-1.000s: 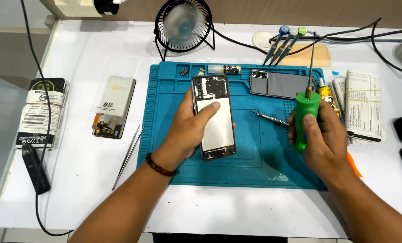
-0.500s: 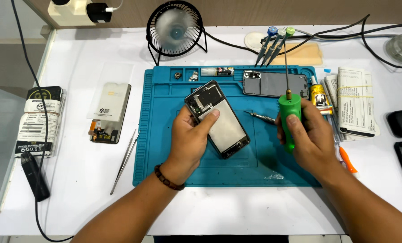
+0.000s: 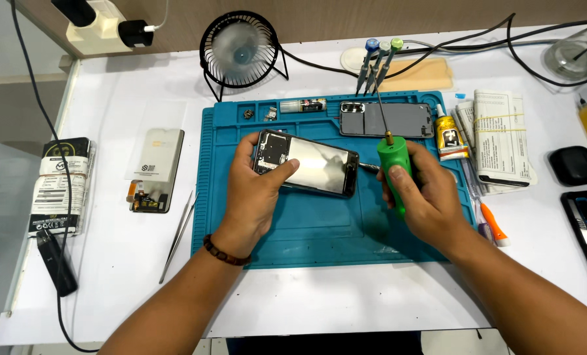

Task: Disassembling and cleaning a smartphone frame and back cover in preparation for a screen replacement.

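My left hand (image 3: pixel 257 190) grips an opened phone body (image 3: pixel 306 162), back cover off, lying almost sideways over the blue work mat (image 3: pixel 319 230). The thumb presses on its lower edge. My right hand (image 3: pixel 425 197) is wrapped around a green electric screwdriver (image 3: pixel 394 172) held upright, its long thin bit pointing away from me. The tool's body is just right of the phone's end, close to it. A small metal screwdriver lies on the mat between phone and tool, mostly hidden.
A grey phone back cover (image 3: pixel 385 119), a small tube and loose screws lie at the mat's far edge. A black desk fan (image 3: pixel 241 49) stands behind. Tweezers (image 3: pixel 178 236) and a replacement screen (image 3: pixel 154 169) lie left; glue bottle (image 3: pixel 447 135), bundled papers, black cases right.
My left hand has turned the phone from upright to nearly sideways on the mat. My right hand with the green screwdriver has stayed beside it.
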